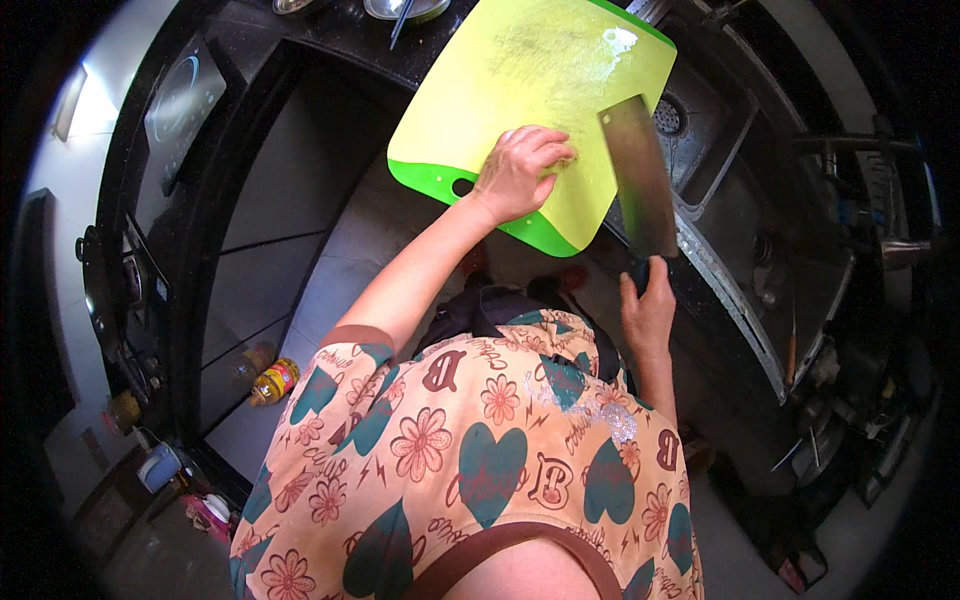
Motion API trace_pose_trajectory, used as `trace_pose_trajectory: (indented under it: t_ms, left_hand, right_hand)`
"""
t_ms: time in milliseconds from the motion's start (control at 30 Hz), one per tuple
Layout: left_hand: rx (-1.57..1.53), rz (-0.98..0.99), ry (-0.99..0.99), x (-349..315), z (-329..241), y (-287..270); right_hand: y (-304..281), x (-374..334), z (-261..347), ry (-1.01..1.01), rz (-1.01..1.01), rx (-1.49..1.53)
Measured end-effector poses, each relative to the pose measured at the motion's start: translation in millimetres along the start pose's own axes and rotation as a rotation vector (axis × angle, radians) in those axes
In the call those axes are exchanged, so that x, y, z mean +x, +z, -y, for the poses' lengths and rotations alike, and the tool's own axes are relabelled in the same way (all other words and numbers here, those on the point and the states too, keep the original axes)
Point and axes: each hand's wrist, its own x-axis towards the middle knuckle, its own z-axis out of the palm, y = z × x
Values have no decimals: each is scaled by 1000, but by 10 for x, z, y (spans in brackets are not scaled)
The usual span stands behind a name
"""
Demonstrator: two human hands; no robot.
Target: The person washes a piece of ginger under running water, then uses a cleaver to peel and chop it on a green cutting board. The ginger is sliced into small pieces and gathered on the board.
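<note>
A person in a flower-and-heart patterned shirt is standing at a dark counter and leaning toward the steel sink on the right. A big yellow-green cutting board is being held tilted over the near edge of the sink, its green-rimmed lower edge hanging out past the counter above the grey floor. The left hand is gripping the board near its lower edge, close to the handle hole, fingers curled over the top face and pressing on it. The right hand is wrapping its fingers tight around the dark handle of a broad steel cleaver, whose blade is lying flat against the board's right edge, just above the sink's rim. A yellow bottle is lying on the floor, well apart at the left.
</note>
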Motion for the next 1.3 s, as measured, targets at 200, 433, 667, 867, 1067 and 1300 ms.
trace_pose_trajectory:
  t_ms: [200,433,667,867,1067,1300]
  left_hand:
    - [28,-87,-148,5,-52,-15]
    - [161,-179,-107,13,-74,220]
    - [121,-195,-96,10,-53,273]
    - [137,-161,-130,-9,-11,297]
    - [161,-156,-203,23,-63,285]
    - [159,-168,-176,-7,-55,273]
  right_hand:
    - [88,-57,40,-102,-67,-76]
    - [119,-34,0,-211,-42,-211]
    - [123,-71,22,-156,-41,-241]
    - [176,-22,-3,-175,-52,-253]
    - [246,-40,-40,-118,39,-296]
    - [211,-100,-8,-168,-37,-272]
